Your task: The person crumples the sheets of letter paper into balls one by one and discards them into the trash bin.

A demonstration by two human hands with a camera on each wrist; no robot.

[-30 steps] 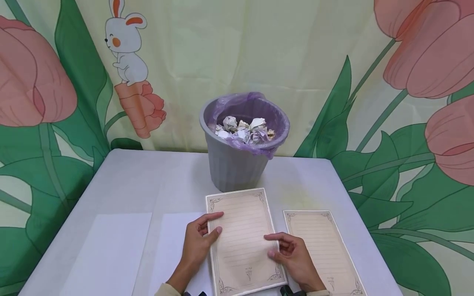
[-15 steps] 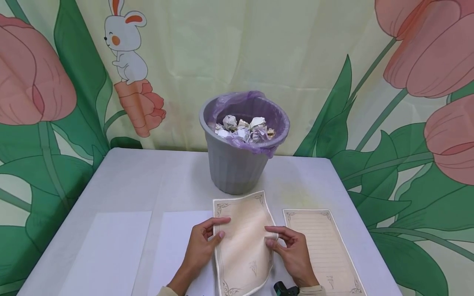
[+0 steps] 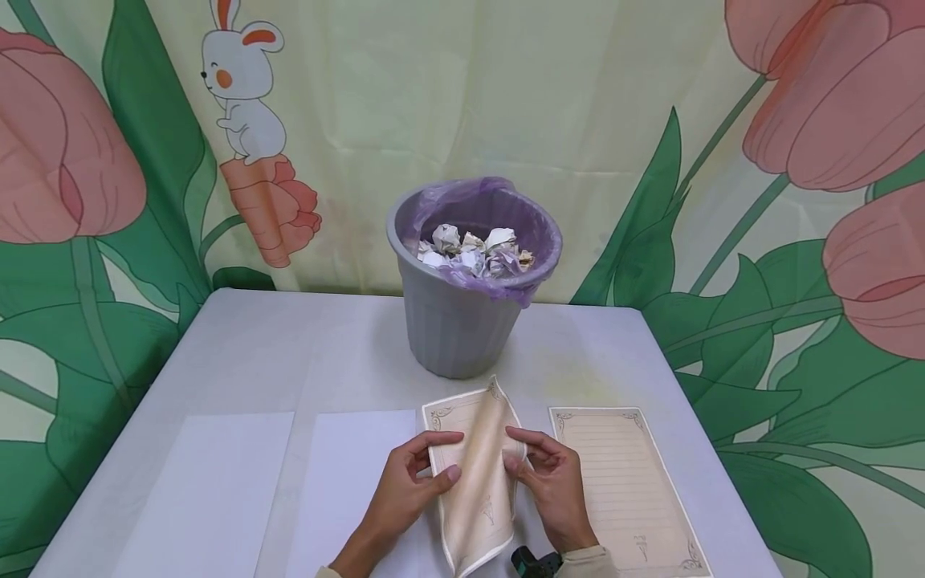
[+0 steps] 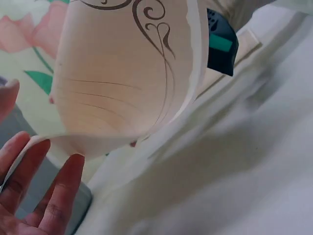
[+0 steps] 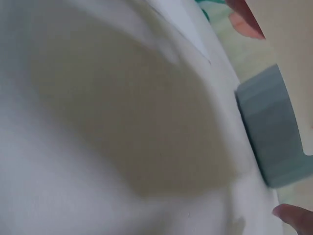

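Far left on the white table (image 3: 289, 353), a blank white sheet (image 3: 209, 490) lies flat. Just right of it, apart, a second white sheet (image 3: 340, 482), partly under the line of the left forearm.

Left hand (image 3: 408, 486): fingers bent round one long side of the cream sheet (image 3: 477, 474), index and thumb on its front. The left wrist view shows the edge passing between fingers, the rest of that hand's fingers behind.

Cream sheet: held up between the hands, in front of the grey bin (image 3: 458, 333). It bows into a soft slanting ridge, no hard crease visible. Crumpled paper (image 3: 470, 250) and a purple liner (image 3: 499, 285) sit in the bin.

Right hand (image 3: 552, 486): pinches the opposite long side, index above thumb, the gap between the hands narrow. The right wrist view is blurred and mostly shows table, so the hidden fingers' exact placing there cannot be told. A dark device (image 3: 535, 563) sits by that wrist.

Far right, a second cream sheet (image 3: 621, 482) lies flat, ruled and bordered.

Judgement on the bending: best pressed inward evenly, both grips level, so the ridge stays central; likely better to gather the loose lower corners with the palms, since a fingertip hold may let thin paper spring open.
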